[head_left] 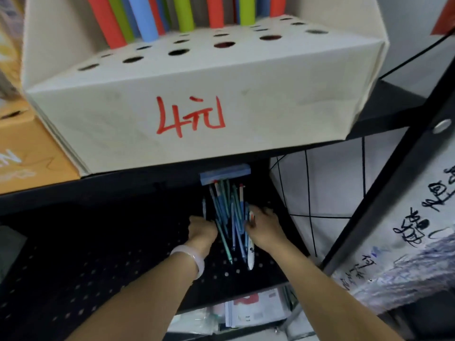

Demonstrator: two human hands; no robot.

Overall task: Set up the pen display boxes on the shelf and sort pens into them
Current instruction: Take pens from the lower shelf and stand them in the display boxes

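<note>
Both my hands reach into the lower level of a black shelf (73,279), whose perforated board carries a loose bundle of pens (232,222). The pens lie roughly parallel, tips pointing toward me, and their far ends sit just beside a small blue box (225,173) tucked under the edge of the upper board. My left hand (202,228) rests at the left side of the bundle, fingers curled in against the pens; whether it actually grips any of them cannot be told, because the fingertips are hidden in shadow. A pale bangle (190,258) sits on that wrist. My right hand (262,226) is at the right side of the bundle, fingers curled around several pens, including a white pen (250,254) whose barrel runs under the palm and projects toward me. On the upper board stands a large white cardboard display box (197,107) with red handwriting on its front face and rows of round holes in its top. Red, green and blue tubes (147,18) stand upright in the rear holes. An orange box (32,153) sits just beside it on the left.
</note>
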